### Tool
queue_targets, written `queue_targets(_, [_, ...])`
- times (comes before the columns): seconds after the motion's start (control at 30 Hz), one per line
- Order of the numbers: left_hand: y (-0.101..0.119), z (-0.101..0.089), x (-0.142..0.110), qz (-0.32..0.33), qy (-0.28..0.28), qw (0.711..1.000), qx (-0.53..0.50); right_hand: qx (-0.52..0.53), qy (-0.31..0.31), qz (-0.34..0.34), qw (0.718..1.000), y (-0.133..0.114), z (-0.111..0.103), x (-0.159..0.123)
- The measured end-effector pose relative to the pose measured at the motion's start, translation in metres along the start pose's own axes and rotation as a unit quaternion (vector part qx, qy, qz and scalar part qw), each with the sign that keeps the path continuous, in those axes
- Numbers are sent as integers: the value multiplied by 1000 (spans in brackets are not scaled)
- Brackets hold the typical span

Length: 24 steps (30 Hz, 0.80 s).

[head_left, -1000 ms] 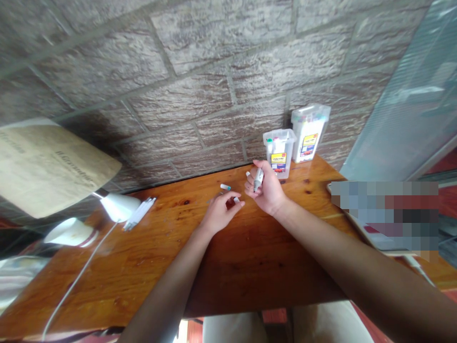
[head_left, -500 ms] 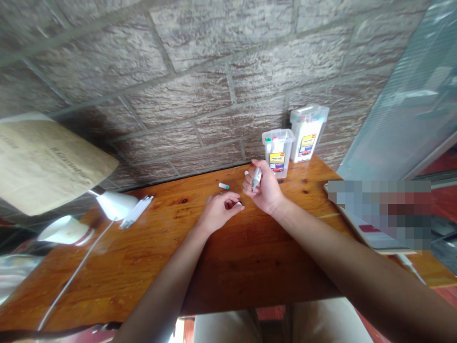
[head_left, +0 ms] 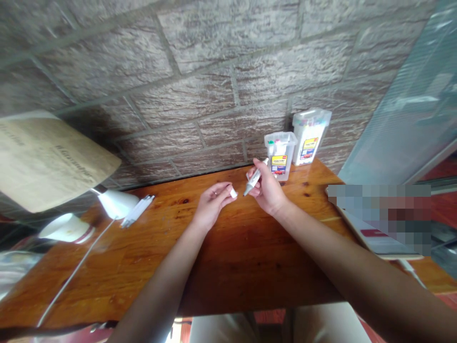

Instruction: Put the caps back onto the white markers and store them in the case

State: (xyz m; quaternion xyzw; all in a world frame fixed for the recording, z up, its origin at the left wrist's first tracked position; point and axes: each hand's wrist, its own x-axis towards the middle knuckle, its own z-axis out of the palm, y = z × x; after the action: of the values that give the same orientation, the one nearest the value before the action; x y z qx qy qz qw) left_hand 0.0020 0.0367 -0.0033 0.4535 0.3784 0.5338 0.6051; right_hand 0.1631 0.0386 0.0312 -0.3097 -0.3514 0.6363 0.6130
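Shifted toward 11 o'clock from half a second ago, the left hand (head_left: 210, 204) pinches a small white cylindrical cap (head_left: 233, 192) in a narrow grip. At the cap's 2 o'clock, over the brown wooden counter (head_left: 228, 262), the right hand (head_left: 267, 191), fingers curled, holds a white, grey-ended marker (head_left: 253, 179) slanted, nib toward 7 o'clock.

Wall (head_left: 200, 95): rough grey-brown blocks with pale joints, rising beyond the right grip (head_left: 268, 193).
Desk (head_left: 250, 257): glossy orange-brown wood with dark knots, beneath the grip and spreading to either side.
Lamp (head_left: 117, 204): well left of the grip, lettered beige shade (head_left: 53, 159), white conical base, pale cord (head_left: 73, 276).
Panel (head_left: 396, 114): bluish, finely ribbed, far right of the grip.
Floor (head_left: 446, 300): reddish, below the desk.
Light: whitish sheen on the wood, left of the grip.
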Motion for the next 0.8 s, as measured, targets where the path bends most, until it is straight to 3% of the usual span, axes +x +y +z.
queue_targets(0.2, [8, -2, 3, -50, 50, 990, -121, -20, -1, -68, 997, 2, 4, -5])
queue_targets(0.4, [9, -1, 5, -78, 96, 977, -172, -164, 28, -165, 972, 5, 3, -9])
queue_targets(0.8, [8, 0, 3, -84, 86, 975, -185, -347, 16, -262, 900, 13, -1, -11])
